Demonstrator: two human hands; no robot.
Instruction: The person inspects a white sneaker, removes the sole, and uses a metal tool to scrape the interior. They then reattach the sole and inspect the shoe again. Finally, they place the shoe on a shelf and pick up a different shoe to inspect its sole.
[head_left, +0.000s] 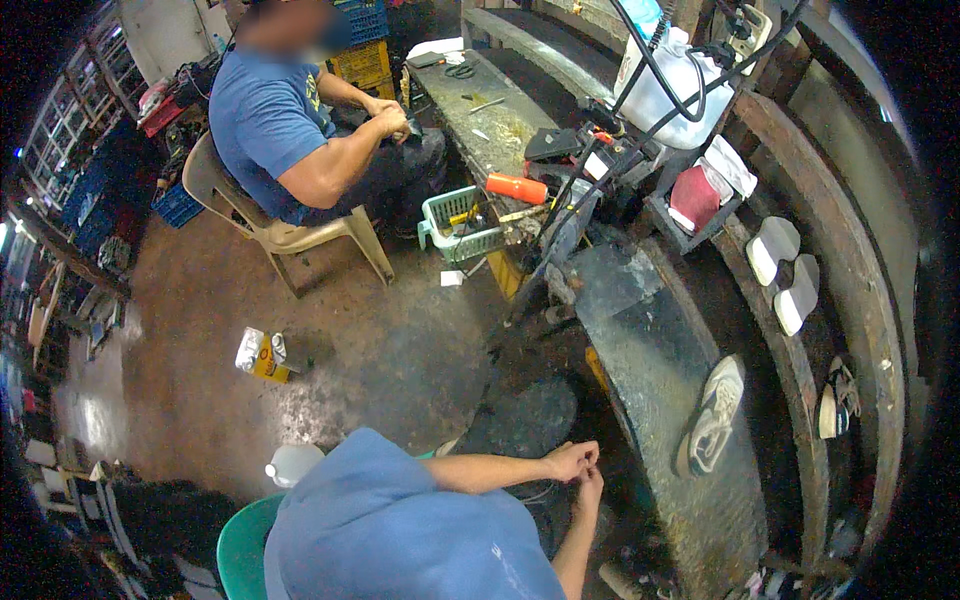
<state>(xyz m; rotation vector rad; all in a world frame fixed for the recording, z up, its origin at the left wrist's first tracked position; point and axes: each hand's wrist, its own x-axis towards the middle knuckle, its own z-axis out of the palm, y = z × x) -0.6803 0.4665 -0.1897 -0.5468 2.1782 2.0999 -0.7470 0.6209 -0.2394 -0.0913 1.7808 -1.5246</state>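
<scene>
- A yellow-and-white metal can (262, 355) lies on its side on the brown concrete floor (210, 330), well apart from both hands.
- A co-worker in a blue shirt (268, 120) sits on a beige plastic chair (300, 235) at the far end, both hands together in the lap.
- A white plastic jug (292, 464) stands on the floor just beside a green plastic chair (240, 552).
- A pale green plastic basket (460, 225) sits at the near edge of the long, worn grey tabletop (650, 350), with an orange cylinder (517, 187) just behind it.
- The left hand (570, 461) is held low in front of the tabletop edge, its fingers curled and bunched at the tips.
- The right hand (590, 492) comes up to meet it, and the fingers of the two hands touch. Whether they pinch anything is too small to tell.
- A white-and-grey sneaker (712, 415) lies sole down on the tabletop, near the hands but not touched by them.
- Two white shoe soles (785, 270) rest side by side on the curved wooden shelf (850, 260) behind it.
</scene>
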